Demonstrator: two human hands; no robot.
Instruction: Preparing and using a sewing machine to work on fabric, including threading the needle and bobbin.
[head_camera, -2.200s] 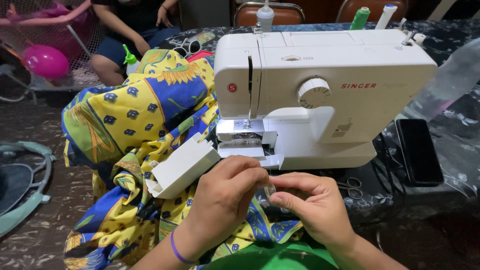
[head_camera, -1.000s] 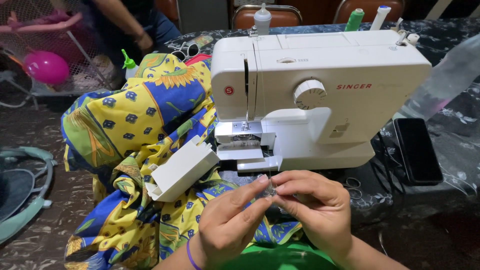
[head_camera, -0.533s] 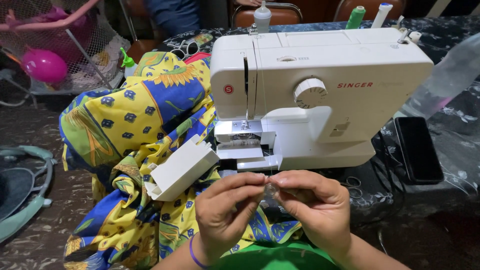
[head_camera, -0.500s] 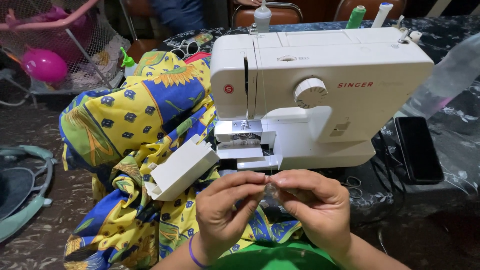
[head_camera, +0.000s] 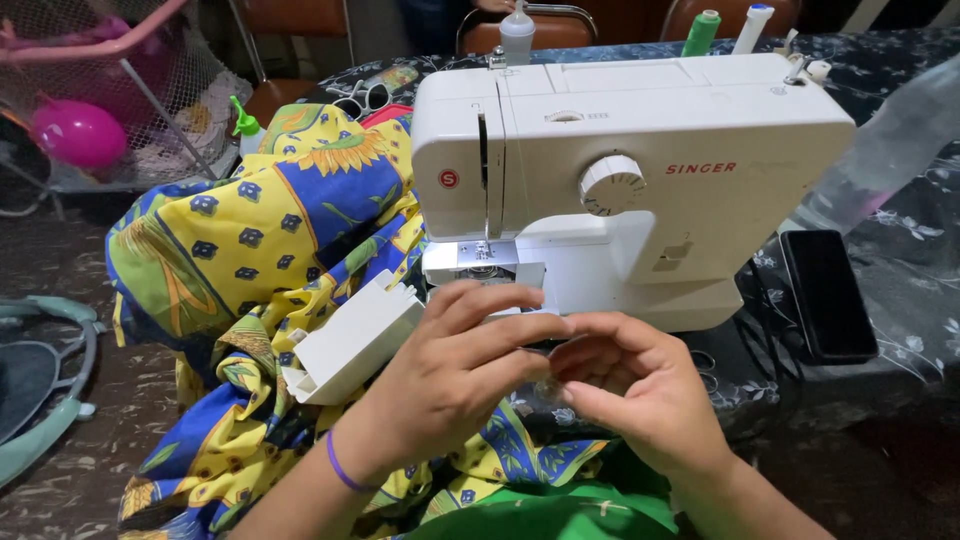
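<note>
Both hands, left hand (head_camera: 450, 375) & right hand (head_camera: 640, 400), fingertips pinched together on a tiny part I can't make out, in front of white sewing machine (head_camera: 640, 170) w/ red round label, yellow-blue cloth (head_camera: 250, 240) left, black phone (head_camera: 828, 295) right.

A home sewing corner is shown: a white sewing machine (head_camera: 640, 180) is set on a table covered with a dark floral cloth (head_camera: 900, 330), yellow and blue patterned fabric (head_camera: 250, 240) is heaped beside it, and thread spools (head_camera: 702, 32), wooden chairs (head_camera: 300, 20) and a pink balloon (head_camera: 78, 135) are seen around.
</note>
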